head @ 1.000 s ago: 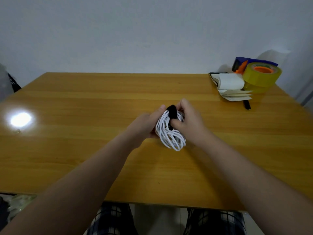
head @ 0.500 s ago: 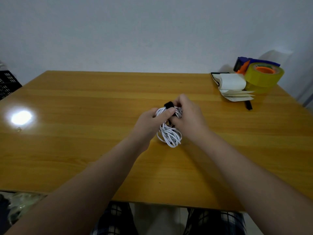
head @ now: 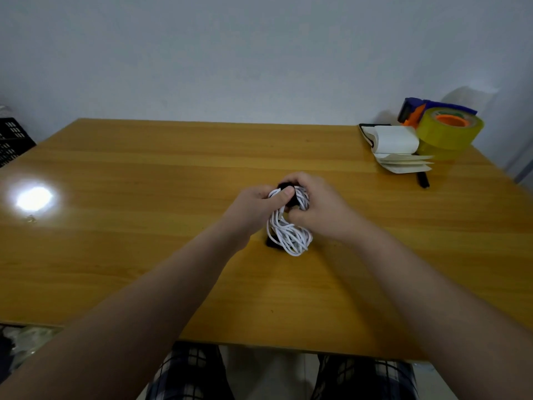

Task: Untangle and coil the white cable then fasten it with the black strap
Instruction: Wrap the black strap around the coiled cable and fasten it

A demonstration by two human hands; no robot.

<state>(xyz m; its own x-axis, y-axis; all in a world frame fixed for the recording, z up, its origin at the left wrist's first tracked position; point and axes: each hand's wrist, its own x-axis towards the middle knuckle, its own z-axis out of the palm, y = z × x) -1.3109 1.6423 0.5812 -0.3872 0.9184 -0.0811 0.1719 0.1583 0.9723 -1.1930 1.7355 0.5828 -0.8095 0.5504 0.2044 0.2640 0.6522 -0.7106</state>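
Head view: both hands (head: 288, 210) grip white cable (head: 290, 236) coil with black strap (head: 292, 197).

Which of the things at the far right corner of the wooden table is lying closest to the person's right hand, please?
The small black pen-like object, lying nearer the right hand than the white folded papers and yellow tape roll behind it.

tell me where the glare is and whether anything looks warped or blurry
Head view: a bright glare spot sits on the table at far left; the wide-angle lens bows the table edges; the white cable and both hands look slightly soft.
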